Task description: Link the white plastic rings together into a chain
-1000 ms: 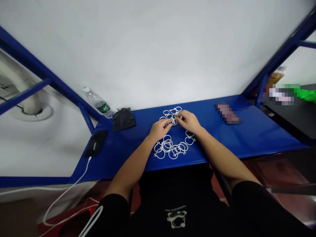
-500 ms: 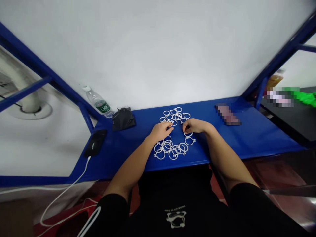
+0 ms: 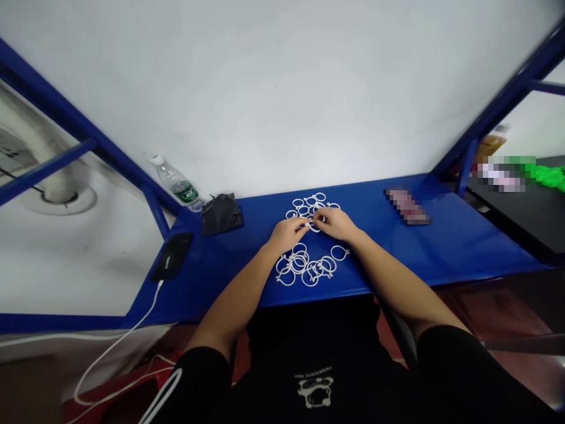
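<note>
White plastic rings with small clip-like ends lie in two loose groups on the blue table [image 3: 366, 253]. The near group of rings [image 3: 299, 262] is in front of my wrists, and the far group of rings [image 3: 302, 209] lies just beyond my fingertips. My left hand [image 3: 286, 234] is closed in a pinch at the left side of one white ring [image 3: 315, 229]. My right hand [image 3: 337, 224] has its fingers bent together at the same ring's upper right side, partly covering the far group. Exact finger contact is too small to make out.
At the back left stand a clear water bottle [image 3: 183, 191] and a crumpled black bag [image 3: 222, 214]. A black power bank [image 3: 171, 257] with a white cable [image 3: 154, 303] lies at the left edge. A blurred-out flat object [image 3: 406, 205] is at the back right. Blue frame bars rise on both sides.
My right hand has moved left to meet my left hand. A ring that was under my right fingers is gone from that spot, and one now shows between both hands.
</note>
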`<action>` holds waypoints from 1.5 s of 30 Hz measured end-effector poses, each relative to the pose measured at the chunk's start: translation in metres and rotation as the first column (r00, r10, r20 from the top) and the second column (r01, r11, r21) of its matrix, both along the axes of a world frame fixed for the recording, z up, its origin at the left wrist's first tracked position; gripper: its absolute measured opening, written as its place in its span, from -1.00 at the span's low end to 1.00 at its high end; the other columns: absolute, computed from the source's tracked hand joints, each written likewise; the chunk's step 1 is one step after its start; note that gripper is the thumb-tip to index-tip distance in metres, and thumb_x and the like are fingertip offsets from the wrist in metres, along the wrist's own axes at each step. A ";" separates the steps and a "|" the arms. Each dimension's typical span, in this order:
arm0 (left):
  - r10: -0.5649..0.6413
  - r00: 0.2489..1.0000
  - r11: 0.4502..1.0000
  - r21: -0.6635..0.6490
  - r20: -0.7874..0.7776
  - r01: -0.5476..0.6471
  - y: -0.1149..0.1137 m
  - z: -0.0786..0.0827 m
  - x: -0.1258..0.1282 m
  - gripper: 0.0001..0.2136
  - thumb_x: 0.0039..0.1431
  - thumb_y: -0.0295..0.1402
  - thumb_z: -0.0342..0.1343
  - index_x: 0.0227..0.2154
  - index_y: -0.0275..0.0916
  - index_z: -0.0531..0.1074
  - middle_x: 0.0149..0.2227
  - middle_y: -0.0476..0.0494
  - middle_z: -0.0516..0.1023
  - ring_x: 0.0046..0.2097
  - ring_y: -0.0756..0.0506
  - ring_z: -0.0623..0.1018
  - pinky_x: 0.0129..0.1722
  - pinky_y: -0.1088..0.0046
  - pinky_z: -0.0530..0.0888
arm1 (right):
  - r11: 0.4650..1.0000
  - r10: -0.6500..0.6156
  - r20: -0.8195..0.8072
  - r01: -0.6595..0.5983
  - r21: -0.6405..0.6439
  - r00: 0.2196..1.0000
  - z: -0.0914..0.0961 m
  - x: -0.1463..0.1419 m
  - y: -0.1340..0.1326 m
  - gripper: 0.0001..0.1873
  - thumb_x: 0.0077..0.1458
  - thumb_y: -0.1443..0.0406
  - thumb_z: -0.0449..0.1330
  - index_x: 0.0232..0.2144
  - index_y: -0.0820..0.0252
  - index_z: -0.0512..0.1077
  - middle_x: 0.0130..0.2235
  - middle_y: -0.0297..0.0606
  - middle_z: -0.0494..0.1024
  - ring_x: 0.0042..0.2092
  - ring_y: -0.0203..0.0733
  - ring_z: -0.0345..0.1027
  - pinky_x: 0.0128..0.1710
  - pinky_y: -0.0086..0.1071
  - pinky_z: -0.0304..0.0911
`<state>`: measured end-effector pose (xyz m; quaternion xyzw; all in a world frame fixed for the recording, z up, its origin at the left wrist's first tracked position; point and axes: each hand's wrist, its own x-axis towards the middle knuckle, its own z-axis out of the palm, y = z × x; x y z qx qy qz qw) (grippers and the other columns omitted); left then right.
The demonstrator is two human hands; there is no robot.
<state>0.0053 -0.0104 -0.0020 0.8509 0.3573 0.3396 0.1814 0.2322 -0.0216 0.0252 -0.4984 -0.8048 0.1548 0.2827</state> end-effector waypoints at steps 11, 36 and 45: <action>0.086 0.996 0.996 0.032 -0.024 -0.085 0.001 0.001 -0.001 -0.84 0.32 -0.41 0.28 -0.11 -0.10 0.68 -0.14 -0.07 0.74 -0.14 -0.09 0.70 -0.08 0.41 0.58 | 0.959 0.259 -0.087 -0.245 0.139 0.962 0.001 -0.002 -0.001 -0.83 0.31 0.19 0.25 -0.21 0.11 0.61 -0.19 -0.16 0.64 -0.14 -0.10 0.50 -0.13 -0.27 0.36; 0.028 0.989 0.998 0.044 0.143 -0.035 0.002 -0.001 -0.001 -0.82 0.34 -0.48 0.21 -0.10 -0.17 0.67 -0.21 -0.09 0.75 -0.25 -0.05 0.72 -0.22 0.47 0.62 | 0.946 0.102 -0.040 -0.084 0.312 0.994 -0.008 -0.015 -0.009 -0.78 0.34 0.19 0.16 -0.26 0.15 0.57 -0.22 -0.19 0.64 -0.22 -0.17 0.49 -0.28 -0.36 0.27; -0.074 0.984 0.988 0.146 0.165 0.050 0.001 -0.003 -0.001 -0.64 0.35 -0.47 0.17 0.16 -0.16 0.53 0.06 -0.18 0.68 -0.13 -0.04 0.70 -0.04 0.38 0.66 | 0.980 0.072 -0.120 -0.048 0.193 0.990 -0.003 -0.010 -0.008 -0.75 0.29 0.11 0.23 -0.17 0.16 0.54 -0.29 -0.24 0.65 -0.37 -0.23 0.43 -0.31 -0.39 0.25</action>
